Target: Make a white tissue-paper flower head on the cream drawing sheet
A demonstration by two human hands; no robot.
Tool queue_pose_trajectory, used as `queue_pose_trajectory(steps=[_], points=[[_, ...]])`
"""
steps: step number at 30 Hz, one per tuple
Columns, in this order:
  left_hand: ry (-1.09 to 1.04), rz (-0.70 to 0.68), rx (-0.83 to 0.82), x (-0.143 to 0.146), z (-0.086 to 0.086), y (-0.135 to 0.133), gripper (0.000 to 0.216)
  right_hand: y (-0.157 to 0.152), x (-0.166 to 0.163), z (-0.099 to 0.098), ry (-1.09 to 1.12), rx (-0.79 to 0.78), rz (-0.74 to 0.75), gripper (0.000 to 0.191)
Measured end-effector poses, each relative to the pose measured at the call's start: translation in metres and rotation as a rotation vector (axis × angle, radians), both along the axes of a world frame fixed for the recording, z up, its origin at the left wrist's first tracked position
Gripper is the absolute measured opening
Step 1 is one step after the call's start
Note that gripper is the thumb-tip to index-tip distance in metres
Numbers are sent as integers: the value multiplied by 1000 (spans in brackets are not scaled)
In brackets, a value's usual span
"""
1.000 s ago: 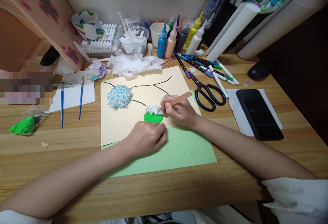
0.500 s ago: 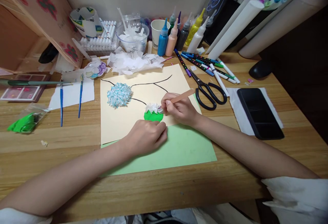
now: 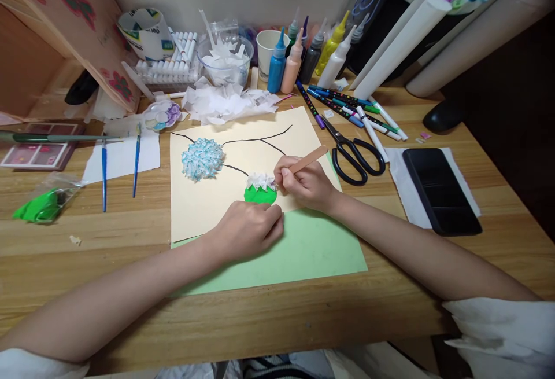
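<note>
Right hand (image 3: 306, 185): closed around the stick (image 3: 309, 159), working end at the white tufts (image 3: 260, 180) above the green patch (image 3: 260, 195) on the cream paper (image 3: 195, 211). Left hand (image 3: 247, 231): curled shut, resting on the paper's lower edge. Left fingertips and the stick's tip are hidden.

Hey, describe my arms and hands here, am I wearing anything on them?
The left hand and right hand are bare: no rings, watch or gloves. Forearms are uncovered; a white fabric left sleeve and a crumpled white fabric right sleeve begin near the elbows.
</note>
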State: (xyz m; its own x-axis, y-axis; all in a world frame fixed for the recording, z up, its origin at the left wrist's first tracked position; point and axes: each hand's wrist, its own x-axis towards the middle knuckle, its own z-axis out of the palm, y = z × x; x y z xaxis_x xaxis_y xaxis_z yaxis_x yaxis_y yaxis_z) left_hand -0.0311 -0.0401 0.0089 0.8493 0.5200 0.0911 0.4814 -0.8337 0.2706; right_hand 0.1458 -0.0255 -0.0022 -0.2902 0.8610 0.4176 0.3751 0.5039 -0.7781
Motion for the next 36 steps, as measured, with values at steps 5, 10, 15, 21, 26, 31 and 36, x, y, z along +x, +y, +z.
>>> queue_pose_trajectory(steps=[5, 10, 15, 21, 26, 31, 36], points=[[-16, -7, 4, 0, -1, 0, 30, 0, 1, -1, 66, 33, -37, 24], [-39, -18, 35, 0, -2, 1, 30, -1, 2, -3, 59, 20, -83, 26], [-32, -17, 45, 0, -1, 0, 29, 0, 2, -2, 50, 12, -106, 26], [-31, -16, 52, -1, -1, 0, 29, -1, 2, -2, 29, -38, -90, 27], [-27, -16, 53, -1, -3, 1, 29, -1, 2, -2, 73, -96, -21, 26], [-25, -15, 53, -1, -3, 1, 30, 0, 1, -2, 87, -122, -35, 25], [-26, -15, 46, -1, -3, 0, 30, 0, 1, -2, 63, -145, -8, 23]])
